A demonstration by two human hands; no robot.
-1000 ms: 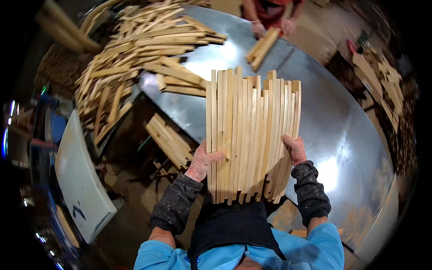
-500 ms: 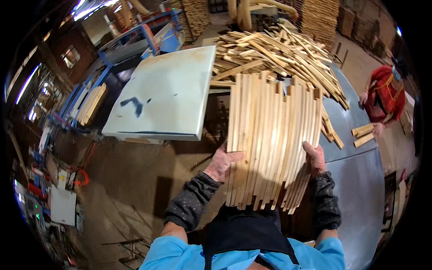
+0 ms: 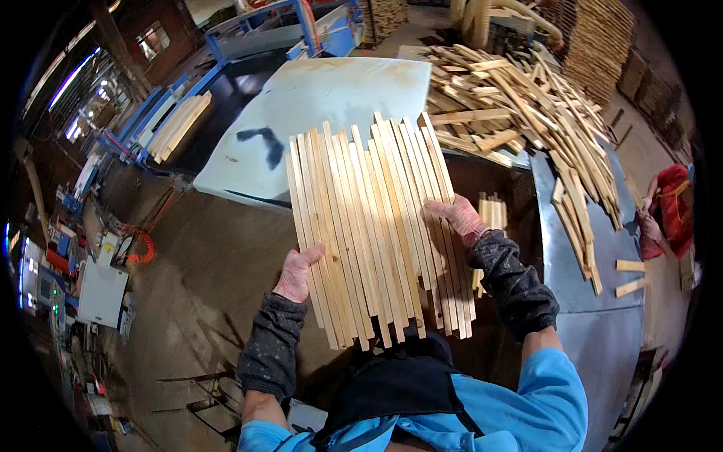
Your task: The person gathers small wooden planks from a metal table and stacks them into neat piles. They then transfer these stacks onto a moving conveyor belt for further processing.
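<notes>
Between my two gloved hands I hold a wide row of pale wooden strips (image 3: 369, 233) pressed side by side, their ends uneven at top and bottom. My left hand (image 3: 298, 273) is closed on the row's left edge, thumb lying over the top. Gripping the right edge is my right hand (image 3: 458, 218), its thumb also across the upper face; the fingers beneath are hidden. The far end of the strips overlaps the near part of a pale white-blue tabletop (image 3: 339, 87) with a dark stain; whether they touch it I cannot tell.
A heap of loose strips (image 3: 520, 105) covers the far end of a grey metal table (image 3: 580, 301) at right. A person in red (image 3: 672, 211) stands beyond it. Blue machinery (image 3: 256, 45) with strips on it is at far left; more strips (image 3: 493, 213) stand below my right hand.
The held row of strips has swung left with both hands, from beside the grey table toward the white-blue tabletop, and has tilted. My view has turned left-to-right relative to the room.
</notes>
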